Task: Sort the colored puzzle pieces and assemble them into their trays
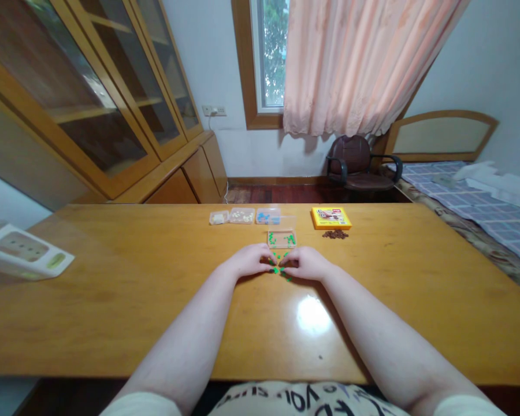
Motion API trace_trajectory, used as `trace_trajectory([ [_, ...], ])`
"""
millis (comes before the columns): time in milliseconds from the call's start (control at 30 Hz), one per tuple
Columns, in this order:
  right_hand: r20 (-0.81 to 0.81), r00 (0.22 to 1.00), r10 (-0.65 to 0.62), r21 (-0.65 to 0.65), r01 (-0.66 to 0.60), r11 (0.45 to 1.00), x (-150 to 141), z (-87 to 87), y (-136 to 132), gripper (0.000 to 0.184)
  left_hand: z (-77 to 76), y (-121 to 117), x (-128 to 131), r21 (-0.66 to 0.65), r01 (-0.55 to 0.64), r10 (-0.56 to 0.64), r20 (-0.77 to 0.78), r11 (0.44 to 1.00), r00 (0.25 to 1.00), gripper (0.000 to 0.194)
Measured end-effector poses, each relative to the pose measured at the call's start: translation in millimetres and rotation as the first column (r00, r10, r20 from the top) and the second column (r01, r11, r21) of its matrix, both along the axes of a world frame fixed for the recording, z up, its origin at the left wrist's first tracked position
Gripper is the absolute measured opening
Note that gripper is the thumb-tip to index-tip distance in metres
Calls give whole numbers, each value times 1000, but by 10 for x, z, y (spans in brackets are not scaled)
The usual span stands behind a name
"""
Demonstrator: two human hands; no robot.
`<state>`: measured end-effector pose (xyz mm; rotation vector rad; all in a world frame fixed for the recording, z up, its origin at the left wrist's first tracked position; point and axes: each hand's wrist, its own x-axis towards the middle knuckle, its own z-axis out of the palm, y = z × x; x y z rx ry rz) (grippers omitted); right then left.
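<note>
Two hands are counted: one left hand point(255, 260), one right hand point(305, 263). Four clear plastic boxes point(281, 247) are seen, three in the back row, one nearer. At least five green pieces point(279, 256) are found loose; exact tally is blocked by size and fingers. One yellow box point(331, 218) and one pile of brown pieces point(335, 234) are noted. One table point(112, 289), one chair point(351, 156), one curtain point(351, 63) are logged.

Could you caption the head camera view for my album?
Left hand and right hand at small green pieces on a glossy table.
</note>
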<state>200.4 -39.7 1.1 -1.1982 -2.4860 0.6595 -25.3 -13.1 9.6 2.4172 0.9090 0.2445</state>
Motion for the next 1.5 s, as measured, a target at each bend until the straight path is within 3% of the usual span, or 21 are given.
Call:
trace_trajectory([
  [367,142,987,70,129,-89,988,-92,45,-59,21,-23,-6,44,29,-4,5,-23,1000,1000,9],
  [800,-74,995,-62,-96,55,994,-84,-45,-1,11,11,-111,121,173,-72,73,4,982,997,12],
  [900,-187,961,-202,-42,198,979,-42,-85,52,11,9,-115,128,203,-87,88,8,975,996,13],
  [1000,-338,836,-433,24,468,884,18,-136,128,19,21,-140,155,218,-82,84,1,972,996,15],
  [1067,-401,757,-516,17,570,822,61,-173,180,23,32,-169,191,216,-50,53,-10,975,999,15],
  [1233,-391,710,-586,-22,629,777,118,-215,250,25,56,-245,284,214,-25,43,-82,976,996,18],
  [1500,-329,745,-579,-63,595,801,84,-208,252,23,24,-195,275,244,-184,219,-126,952,968,19],
])
